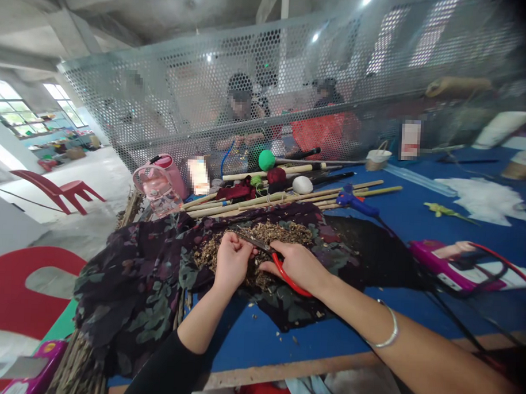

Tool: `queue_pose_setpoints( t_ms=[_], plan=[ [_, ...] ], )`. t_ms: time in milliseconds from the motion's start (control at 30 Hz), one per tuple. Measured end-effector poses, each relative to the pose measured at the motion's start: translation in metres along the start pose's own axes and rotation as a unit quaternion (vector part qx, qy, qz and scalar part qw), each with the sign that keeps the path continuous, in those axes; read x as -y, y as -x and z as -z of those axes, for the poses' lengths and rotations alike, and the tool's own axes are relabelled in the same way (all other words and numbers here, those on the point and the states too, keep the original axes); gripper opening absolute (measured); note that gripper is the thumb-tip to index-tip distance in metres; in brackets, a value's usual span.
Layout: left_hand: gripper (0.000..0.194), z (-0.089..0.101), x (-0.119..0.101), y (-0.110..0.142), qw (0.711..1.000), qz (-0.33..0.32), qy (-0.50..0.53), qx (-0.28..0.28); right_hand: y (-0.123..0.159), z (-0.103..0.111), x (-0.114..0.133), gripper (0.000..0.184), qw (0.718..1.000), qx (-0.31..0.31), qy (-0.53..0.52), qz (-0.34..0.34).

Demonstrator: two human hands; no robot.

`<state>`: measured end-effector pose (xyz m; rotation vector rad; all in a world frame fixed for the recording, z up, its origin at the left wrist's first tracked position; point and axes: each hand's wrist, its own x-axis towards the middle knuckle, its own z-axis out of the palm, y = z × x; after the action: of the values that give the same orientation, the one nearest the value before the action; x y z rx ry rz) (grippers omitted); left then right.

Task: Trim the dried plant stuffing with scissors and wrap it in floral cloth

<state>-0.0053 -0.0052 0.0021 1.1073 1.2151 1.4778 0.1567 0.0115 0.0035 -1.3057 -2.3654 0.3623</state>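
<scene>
A perforated metal screen [176, 85] stands beyond the dark floral cloth [126, 278], with two people visible through it. Under the cloth is the blue tabletop [240, 345]. Well to the left of the cloth, on the floor, is a red plastic chair [69, 189]. Wooden sticks [284, 199] lie along the cloth's far side, with a pink bottle [173, 174] near their left end. To the right of the cloth is a magenta device [450, 264].

On the cloth lies a heap of chopped dry plant pieces [209, 251]. Both hands are over it. The left hand [232, 259] is closed, thumb against forefinger; whether anything is pinched there is hard to tell. The right hand [297, 264] is curled around the handles of the red-handled scissors [282, 269], whose blades point at the left fingertips.

Just beyond the cloth are a blue glue gun [360, 204], a white ball [303, 185], a dark red ball [276, 175] and a green ball [266, 159].
</scene>
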Motion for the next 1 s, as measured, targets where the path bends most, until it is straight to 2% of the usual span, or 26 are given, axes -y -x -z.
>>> queue_pose_setpoints(
  t_ms=[200, 400, 467, 567, 633, 767, 1000],
  plan=[
    [0.032, 0.004, -0.001, -0.002, 1.0, 0.022, 0.006, 0.011, 0.0, 0.003, -0.004, 0.039, 1.0, 0.02, -0.019, -0.01],
    [0.034, 0.006, -0.002, -0.004, 1.0, 0.02, 0.016, 0.006, -0.001, 0.007, -0.009, 0.042, 0.995, 0.045, -0.093, -0.003],
    [0.035, 0.005, -0.003, -0.004, 0.999, 0.018, 0.031, 0.003, -0.003, 0.006, -0.009, 0.043, 0.993, 0.025, -0.117, -0.003],
    [0.035, 0.003, -0.002, -0.004, 0.999, 0.003, 0.049, -0.009, -0.006, 0.004, -0.009, 0.05, 0.991, -0.041, -0.127, -0.017],
    [0.032, 0.003, 0.0, -0.006, 0.999, -0.002, 0.03, -0.023, -0.008, 0.002, -0.009, 0.048, 0.988, -0.07, -0.132, -0.03],
    [0.039, 0.007, 0.003, -0.013, 0.999, 0.022, -0.011, -0.044, -0.008, -0.003, -0.011, 0.042, 0.987, -0.078, -0.135, -0.028],
    [0.037, 0.013, 0.0, -0.017, 0.992, 0.073, 0.076, -0.072, -0.006, 0.0, -0.01, 0.04, 0.986, -0.103, -0.127, -0.026]
  ],
)
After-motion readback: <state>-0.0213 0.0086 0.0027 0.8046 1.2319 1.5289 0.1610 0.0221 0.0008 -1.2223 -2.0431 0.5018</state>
